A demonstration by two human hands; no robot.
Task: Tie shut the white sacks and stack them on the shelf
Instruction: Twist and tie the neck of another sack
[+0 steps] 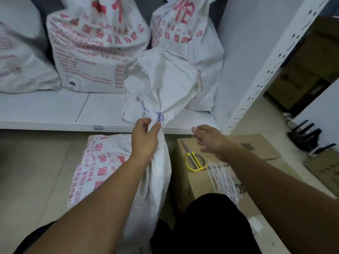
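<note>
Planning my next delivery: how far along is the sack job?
Done: several sacks stand on the shelf. In hand: the left hand grips the gathered neck of a white sack; the right hand hovers open near the ties. Left: tying it, shelving it, then the sack on the floor.

The white shelf (45, 107) carries printed white sacks (95, 52) standing side by side.

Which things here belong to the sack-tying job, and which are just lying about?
Job: white sack, neck gripped by left hand; white ties on cardboard box; filled sacks on shelf; flat sack on floor.
Lying about: yellow scissors (maybe for ties); black pronged object; brown cartons.
</note>
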